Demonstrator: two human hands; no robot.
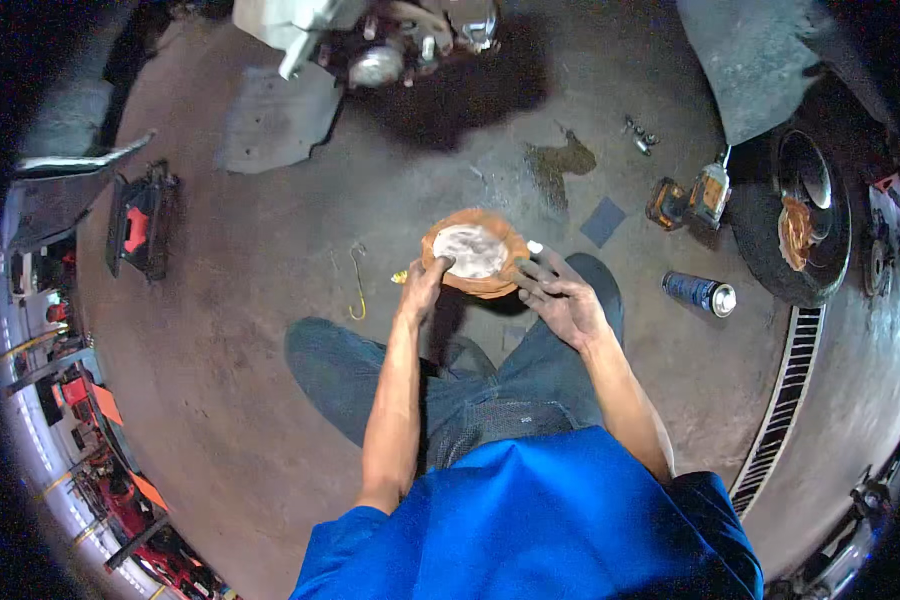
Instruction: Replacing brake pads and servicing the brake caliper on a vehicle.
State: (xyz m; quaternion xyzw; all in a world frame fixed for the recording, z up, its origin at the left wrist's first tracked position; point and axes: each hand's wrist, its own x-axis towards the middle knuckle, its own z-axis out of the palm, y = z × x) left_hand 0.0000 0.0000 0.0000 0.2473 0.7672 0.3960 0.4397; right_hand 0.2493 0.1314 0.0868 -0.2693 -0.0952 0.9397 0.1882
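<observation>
Rusty disc [473, 252] btwn both hands' fingers [542, 272]

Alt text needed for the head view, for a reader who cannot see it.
Seen from above, a person in a blue shirt holds a rusty round metal disc with the left hand and right hand over a concrete workshop floor. A spray can lies nearby.

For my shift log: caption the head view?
Both hands, left hand and right hand, hold a rusty round part over the concrete floor.
</observation>
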